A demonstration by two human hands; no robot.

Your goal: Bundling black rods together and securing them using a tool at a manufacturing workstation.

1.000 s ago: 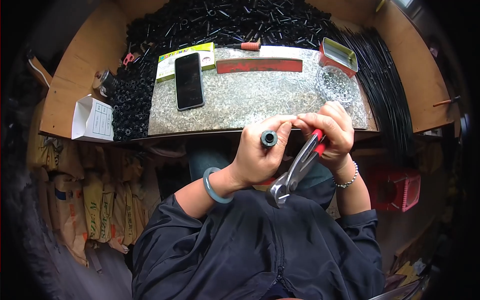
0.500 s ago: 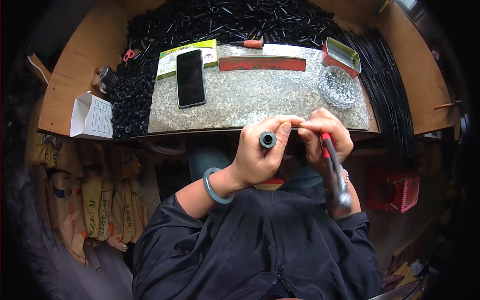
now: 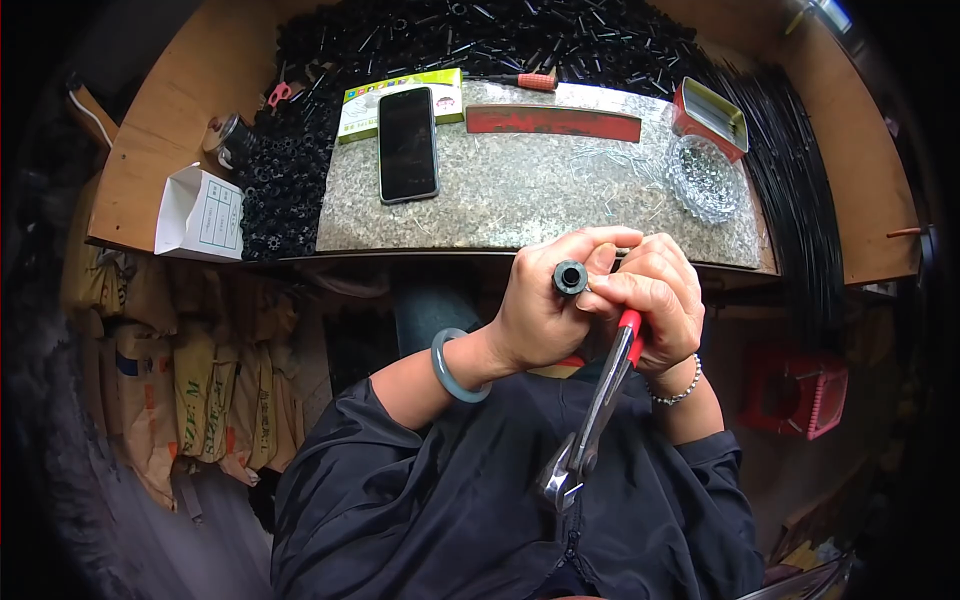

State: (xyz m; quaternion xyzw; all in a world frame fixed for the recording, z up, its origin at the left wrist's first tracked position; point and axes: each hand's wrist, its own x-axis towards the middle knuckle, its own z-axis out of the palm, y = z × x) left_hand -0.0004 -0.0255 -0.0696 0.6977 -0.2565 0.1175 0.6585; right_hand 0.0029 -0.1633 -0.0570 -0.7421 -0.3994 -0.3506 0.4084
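Right hand had shifted against the left hand, swinging the pliers inward over the jacket; left fingers were clamped around the black tube, just beside the right thumb, and right fingers around the pliers. Steady tube support was advisable. Farther out, a white carton and sacks bore printing.

head-worn fisheye | faces down | near left hand, right hand
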